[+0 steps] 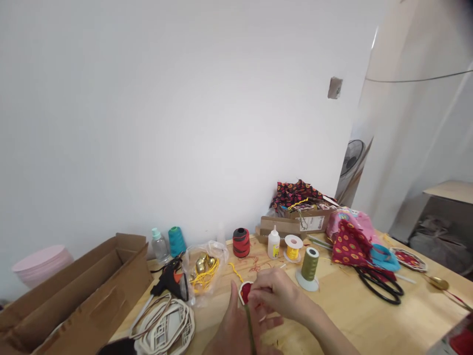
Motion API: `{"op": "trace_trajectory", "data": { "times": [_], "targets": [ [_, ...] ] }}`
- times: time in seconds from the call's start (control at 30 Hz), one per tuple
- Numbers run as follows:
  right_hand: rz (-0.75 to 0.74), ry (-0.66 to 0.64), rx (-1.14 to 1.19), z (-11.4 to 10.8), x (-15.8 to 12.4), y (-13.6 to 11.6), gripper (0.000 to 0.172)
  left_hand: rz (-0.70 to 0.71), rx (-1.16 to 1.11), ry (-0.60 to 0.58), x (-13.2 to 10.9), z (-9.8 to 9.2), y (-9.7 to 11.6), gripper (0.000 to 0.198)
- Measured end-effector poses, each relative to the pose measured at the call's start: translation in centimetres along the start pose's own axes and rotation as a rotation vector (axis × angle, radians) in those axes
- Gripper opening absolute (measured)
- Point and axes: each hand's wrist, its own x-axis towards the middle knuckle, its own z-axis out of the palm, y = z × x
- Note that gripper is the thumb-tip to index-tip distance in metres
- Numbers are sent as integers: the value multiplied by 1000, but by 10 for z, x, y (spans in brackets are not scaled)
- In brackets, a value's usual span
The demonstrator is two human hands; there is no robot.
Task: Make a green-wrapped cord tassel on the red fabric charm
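Observation:
My left hand (pixel 234 323) is at the front middle of the table, thumb raised, holding a small red fabric piece with a white rim (pixel 245 292). A yellow twisted cord (pixel 235 272) shows at the top of this piece. From its lower end a green cord (pixel 250 329) runs down across my left hand. My right hand (pixel 275 293) is closed in a pinch at the right edge of the piece, its fingertips partly hidden. What it pinches cannot be made out. Just beyond my right hand stands a green thread spool (pixel 310 264).
A cardboard box (pixel 84 296), glue gun (pixel 172 280) and stacked white frames (pixel 166 325) lie left. Behind are a bag of bells (pixel 205 266), red thread (pixel 241 242), glue bottle (pixel 274 242) and yellow spool (pixel 293 248). Black-handled scissors (pixel 380 286) and red cloth (pixel 349 246) lie right.

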Motion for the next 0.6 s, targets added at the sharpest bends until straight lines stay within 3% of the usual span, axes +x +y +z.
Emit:
{"op": "trace_trajectory", "data": {
  "times": [0.17,0.33,0.5,0.6],
  "targets": [
    [24,-21,89,17,14,25,20,-29,46,-19,0,-8,-3,82],
    [112,-53,192,34,23,49,17,-62,162,-9,4,-14,-4,94],
    [147,-77,321,46,17,62,17,-108,165,-16,-3,5,3,102],
    [176,-58,391,52,11,66,20,-51,142,22,-3,21,10,99]
  ]
}}
